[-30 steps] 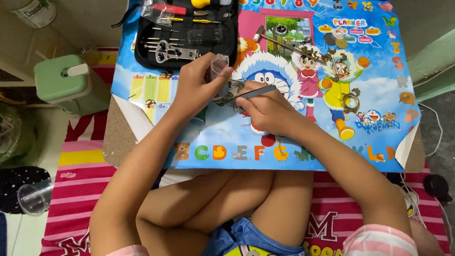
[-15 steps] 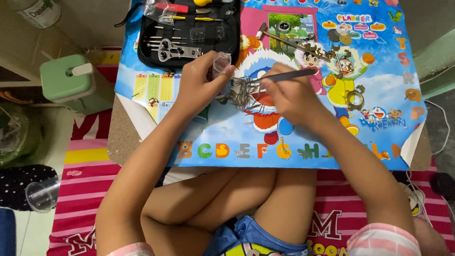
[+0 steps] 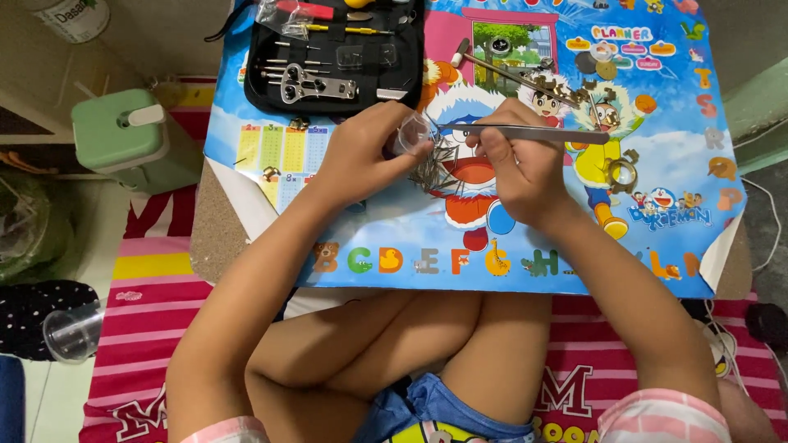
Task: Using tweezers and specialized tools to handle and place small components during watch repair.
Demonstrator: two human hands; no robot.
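My left hand (image 3: 359, 160) grips a small clear plastic container (image 3: 410, 134) over a colourful cartoon mat (image 3: 673, 205) on a low table. My right hand (image 3: 517, 168) holds metal tweezers (image 3: 533, 133) lying sideways, their tip pointing left at the container's mouth. A cluster of small metal pieces (image 3: 432, 166) lies on the mat just below the two hands. My bare crossed legs show under the table's near edge.
An open black tool case (image 3: 328, 57) with metal tools sits at the mat's far left. A small hammer (image 3: 492, 64), scattered metal links (image 3: 574, 89) and a ring-shaped piece (image 3: 622, 175) lie to the right. A green box (image 3: 131, 139) and clear cup (image 3: 70, 332) stand on the floor to the left.
The tweezers have swung from tilted to nearly level, with their tip brought up to the container. Both hands stay close together over the metal pieces.
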